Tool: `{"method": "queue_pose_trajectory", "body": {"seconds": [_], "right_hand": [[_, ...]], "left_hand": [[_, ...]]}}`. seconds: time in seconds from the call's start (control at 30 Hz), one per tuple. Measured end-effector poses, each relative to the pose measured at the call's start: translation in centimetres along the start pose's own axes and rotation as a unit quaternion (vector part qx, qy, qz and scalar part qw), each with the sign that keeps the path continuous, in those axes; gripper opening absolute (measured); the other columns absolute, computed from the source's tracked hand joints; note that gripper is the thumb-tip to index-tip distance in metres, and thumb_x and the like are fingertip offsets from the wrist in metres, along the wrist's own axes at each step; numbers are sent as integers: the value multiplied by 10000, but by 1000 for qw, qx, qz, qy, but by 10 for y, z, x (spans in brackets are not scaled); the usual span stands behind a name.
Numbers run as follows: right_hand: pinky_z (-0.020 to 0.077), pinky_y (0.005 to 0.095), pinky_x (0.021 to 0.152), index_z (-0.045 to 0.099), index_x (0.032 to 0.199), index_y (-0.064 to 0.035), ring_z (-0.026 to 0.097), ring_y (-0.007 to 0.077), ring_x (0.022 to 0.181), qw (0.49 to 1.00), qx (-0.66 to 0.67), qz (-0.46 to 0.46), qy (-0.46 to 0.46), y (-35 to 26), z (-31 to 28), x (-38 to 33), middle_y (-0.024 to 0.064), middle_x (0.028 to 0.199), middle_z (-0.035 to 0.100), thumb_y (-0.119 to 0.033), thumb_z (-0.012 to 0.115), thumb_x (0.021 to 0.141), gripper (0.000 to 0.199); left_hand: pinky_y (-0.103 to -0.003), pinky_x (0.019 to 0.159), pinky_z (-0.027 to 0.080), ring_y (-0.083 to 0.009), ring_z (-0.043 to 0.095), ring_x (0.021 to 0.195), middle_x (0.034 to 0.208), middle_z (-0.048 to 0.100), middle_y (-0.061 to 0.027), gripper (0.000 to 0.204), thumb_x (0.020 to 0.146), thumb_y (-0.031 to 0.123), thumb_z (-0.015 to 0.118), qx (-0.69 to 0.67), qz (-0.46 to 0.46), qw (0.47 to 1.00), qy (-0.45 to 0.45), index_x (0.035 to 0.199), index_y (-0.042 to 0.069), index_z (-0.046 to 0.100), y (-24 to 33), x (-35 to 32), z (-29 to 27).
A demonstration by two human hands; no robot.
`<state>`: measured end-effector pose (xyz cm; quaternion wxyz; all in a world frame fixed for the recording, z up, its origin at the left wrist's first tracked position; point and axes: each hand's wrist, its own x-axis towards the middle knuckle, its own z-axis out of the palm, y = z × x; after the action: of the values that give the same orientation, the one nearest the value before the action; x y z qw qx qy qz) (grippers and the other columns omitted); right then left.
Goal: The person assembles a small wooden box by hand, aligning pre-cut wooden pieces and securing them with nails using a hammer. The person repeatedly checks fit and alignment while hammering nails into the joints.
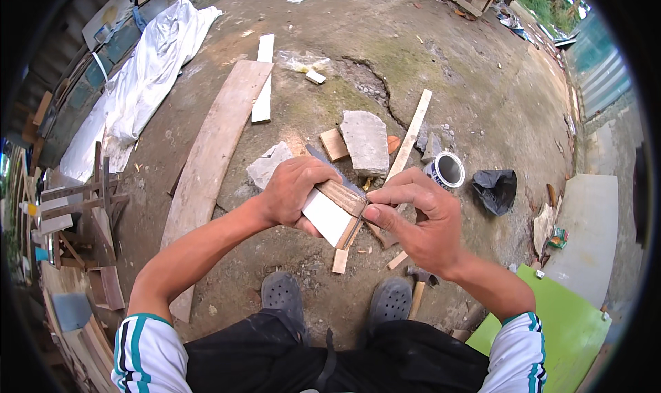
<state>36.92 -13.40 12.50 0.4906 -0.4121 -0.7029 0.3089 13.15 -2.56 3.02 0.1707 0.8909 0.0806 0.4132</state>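
Note:
My left hand (292, 192) is wrapped around a short wooden piece with a white face (328, 217) and a brown wooden strip (343, 197) along its upper side. The piece is held tilted above the ground, in front of my feet. At its right end, my right hand (428, 221) has thumb and forefinger pinched together against the corner. Whatever lies between those fingertips is too small to make out. Behind the piece shows a dark, flat, bluish strip (321, 154), partly hidden by my left hand. A narrow light wood end (340, 261) sticks out below.
A long plank (219, 145) lies left, beside a white strip (262, 83). Ahead are a concrete chunk (365, 143), a wooden block (334, 145) and a long thin batten (412, 131). Rightward stand a can (446, 169) and black plastic bag (495, 190). A hammer (417, 299) lies by my right shoe.

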Motion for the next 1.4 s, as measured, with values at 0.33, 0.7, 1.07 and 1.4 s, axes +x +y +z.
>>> {"method": "queue_pose_trajectory", "body": {"seconds": [0.33, 0.7, 1.07, 1.4], "right_hand": [[472, 277, 707, 713, 1053, -17, 595, 159, 827, 993, -38, -108, 15, 9, -5, -9, 87, 940, 632, -66, 842, 802, 286], [491, 284, 698, 685, 1055, -27, 606, 165, 845, 995, -16, -92, -25, 6, -11, -17, 108, 1001, 620, -97, 864, 786, 330], [515, 279, 737, 685, 1006, -32, 639, 137, 846, 995, 91, 37, 11, 20, -5, -13, 61, 935, 669, -132, 837, 827, 255], [487, 219, 688, 669, 1029, -38, 600, 42, 805, 948, 154, 277, 27, 39, -14, -7, 26, 906, 689, -233, 772, 917, 247]], "left_hand": [[-427, 735, 539, -321, 670, 838, 998, 657, -131, 905, 762, 837, 546, 35, 42, 998, -1, 1166, 28, 522, 0, 14, -2], [-416, 753, 556, -273, 702, 860, 990, 689, -121, 616, 879, 602, 603, 73, 103, 992, -1, 1135, 48, 521, 3, 31, -4], [-430, 741, 526, -333, 666, 843, 978, 654, -141, 859, 791, 802, 564, 16, 18, 999, -37, 1140, 17, 544, -6, 15, 6], [-449, 795, 516, -392, 648, 910, 1003, 645, -199, 668, 897, 586, 580, -44, -179, 975, -125, 1203, -6, 544, 5, 9, 14]]}}
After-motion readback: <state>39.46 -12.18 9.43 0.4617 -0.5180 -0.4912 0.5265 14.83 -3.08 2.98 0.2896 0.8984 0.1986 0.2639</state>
